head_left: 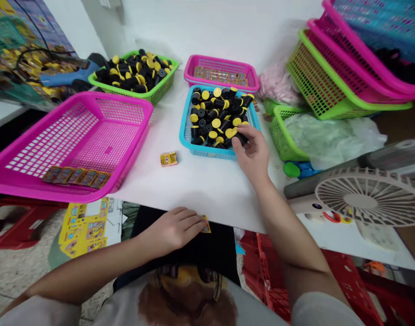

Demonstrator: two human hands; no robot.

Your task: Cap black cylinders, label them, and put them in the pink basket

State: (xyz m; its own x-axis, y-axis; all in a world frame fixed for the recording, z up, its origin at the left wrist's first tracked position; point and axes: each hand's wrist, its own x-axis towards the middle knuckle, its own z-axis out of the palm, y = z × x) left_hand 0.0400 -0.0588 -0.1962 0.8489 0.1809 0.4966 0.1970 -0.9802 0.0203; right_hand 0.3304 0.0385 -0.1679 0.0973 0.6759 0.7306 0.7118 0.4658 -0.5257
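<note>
My right hand (pixel 254 151) is at the front right corner of a blue basket (pixel 210 153), its thumb and fingers closed round a small black canister with a yellow cap (pixel 231 132). Many similar canisters lie jumbled in that basket. Near the table's front edge, my left hand (pixel 176 227) has its fingers closed over a small yellow printed packet (pixel 206 224); only its end shows past the fingertips. Another printed packet (pixel 168 159) lies flat on the white table, in front of the blue basket and to its left.
A pink basket (pixel 139 113) at left holds a row of packets (pixel 76 176). Behind stand a green basket (pixel 160 94) of canisters and a pink basket (pixel 222 58) of packets. Stacked baskets (pixel 316 72), a plastic bag (pixel 326 136) and a fan (pixel 360 199) occupy the right.
</note>
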